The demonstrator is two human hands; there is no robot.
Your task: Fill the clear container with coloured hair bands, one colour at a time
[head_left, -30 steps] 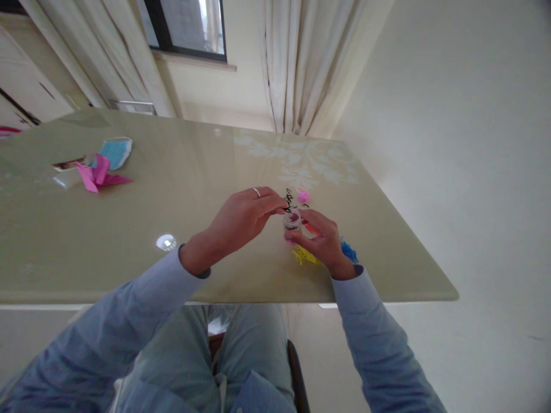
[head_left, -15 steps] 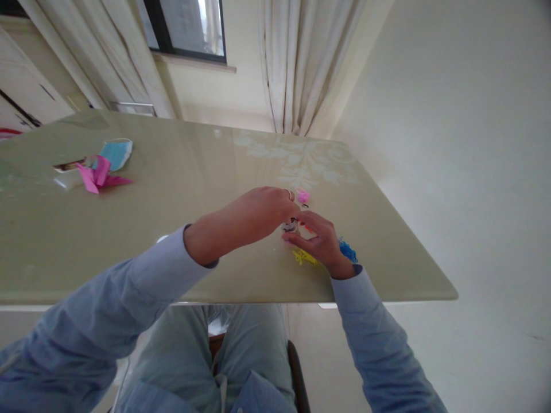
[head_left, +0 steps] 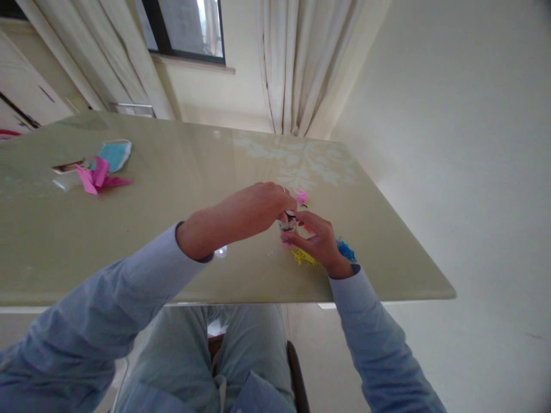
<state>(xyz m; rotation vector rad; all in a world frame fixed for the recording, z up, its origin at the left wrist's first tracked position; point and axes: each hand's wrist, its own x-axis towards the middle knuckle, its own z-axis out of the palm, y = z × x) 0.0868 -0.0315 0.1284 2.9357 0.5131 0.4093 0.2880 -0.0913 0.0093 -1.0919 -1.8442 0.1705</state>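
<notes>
My right hand point(head_left: 316, 238) is curled round a small clear jar point(head_left: 287, 226), thumb on the near side and fingers on the far side. Dark and pale strands show through its wall. Over the jar's mouth, my left hand point(head_left: 262, 209) reaches down with its fingertips pinched together; a dark strand shows beside them, but what they grip is too small to tell. Around the jar lie piles of what look like small rubber bands: yellow point(head_left: 303, 256), blue point(head_left: 345, 250), pink point(head_left: 302, 196), and red point(head_left: 307, 228) partly hidden by my right hand. A single black band point(head_left: 303, 206) lies near the pink pile.
Beside my left wrist sits a small round clear piece point(head_left: 221, 251). Farther left on the glossy table point(head_left: 172, 172) are a pink folded paper point(head_left: 101, 176), a blue face mask point(head_left: 115, 155) and a flat packet point(head_left: 69, 166). A wall borders the right side.
My left hand has drawn slightly up and left at the jar's mouth, uncovering more of the jar and the round clear piece. My right hand keeps its hold.
</notes>
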